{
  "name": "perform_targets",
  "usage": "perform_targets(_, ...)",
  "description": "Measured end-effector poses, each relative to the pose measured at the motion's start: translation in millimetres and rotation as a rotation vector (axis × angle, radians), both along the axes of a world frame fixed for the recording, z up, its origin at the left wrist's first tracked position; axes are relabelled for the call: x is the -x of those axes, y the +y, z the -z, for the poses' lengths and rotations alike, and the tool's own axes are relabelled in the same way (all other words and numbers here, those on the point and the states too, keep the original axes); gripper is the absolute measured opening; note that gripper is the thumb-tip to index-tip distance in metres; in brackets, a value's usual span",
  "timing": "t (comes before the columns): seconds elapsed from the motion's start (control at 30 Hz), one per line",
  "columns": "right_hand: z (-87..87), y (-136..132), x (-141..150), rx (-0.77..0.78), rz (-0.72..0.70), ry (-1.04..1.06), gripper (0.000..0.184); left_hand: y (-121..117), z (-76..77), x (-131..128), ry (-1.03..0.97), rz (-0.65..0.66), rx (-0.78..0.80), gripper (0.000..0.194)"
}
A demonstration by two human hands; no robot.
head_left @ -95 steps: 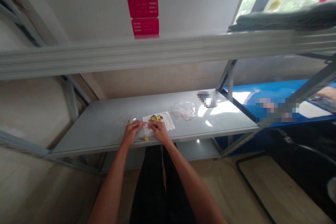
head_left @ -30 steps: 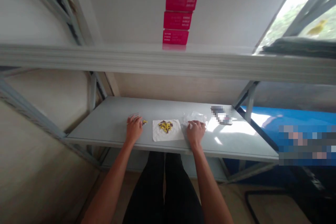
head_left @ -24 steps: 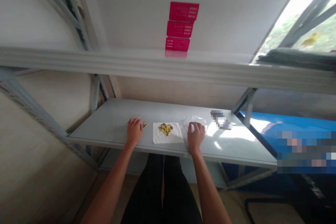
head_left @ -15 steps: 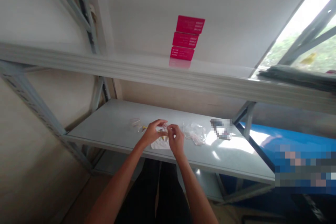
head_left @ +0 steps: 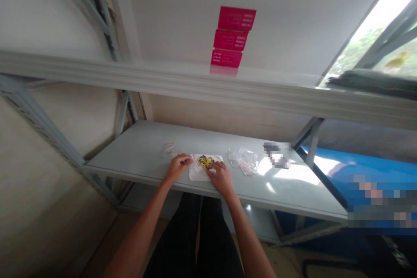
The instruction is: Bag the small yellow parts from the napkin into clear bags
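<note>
Left hand (head_left: 177, 167) narrow, pinched at the edge of the white paper napkin (head_left: 198, 177); right hand (head_left: 220, 178) curled just beside the yellow-and-dark granule pile (head_left: 205, 163) (any held item too small to tell). Light fingertip contact best here.

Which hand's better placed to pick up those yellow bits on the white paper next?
Probably your right hand: its fingertips sit on the white paper right beside the yellow bits, while your left hand stops at the paper's edge.
</note>
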State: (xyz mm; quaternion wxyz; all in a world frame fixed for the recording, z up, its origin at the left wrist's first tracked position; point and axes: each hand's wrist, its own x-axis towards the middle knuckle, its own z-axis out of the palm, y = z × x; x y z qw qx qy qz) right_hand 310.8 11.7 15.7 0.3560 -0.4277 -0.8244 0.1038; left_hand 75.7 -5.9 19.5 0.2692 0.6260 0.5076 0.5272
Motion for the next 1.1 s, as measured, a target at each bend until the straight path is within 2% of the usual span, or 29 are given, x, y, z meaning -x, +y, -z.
perform_targets(0.3,1.0,-3,1,-0.017,0.029,-0.087,0.023,-3,-4.1,-7,0.243,0.119,-0.013,0.039)
perform_targets(0.47,3.1,-2,5,-0.081,0.02,-0.111,0.02,-4,-5.4,-8,0.246,0.117,-0.012,0.036)
perform_targets(0.63,1.6,-2,5,-0.058,0.031,-0.079,0.019,-4,-4.2,-8,0.263,0.11,-0.001,0.036)
perform_targets(0.83,-1.4,-1,9,-0.008,-0.094,0.141,0.017,-4,-4.0,-10,0.246,0.126,0.011,0.034)
perform_targets(1.1,-6.0,0,32,-0.004,-0.248,0.228,0.023,-4,-3.2,-9,0.16,0.176,0.058,0.023)
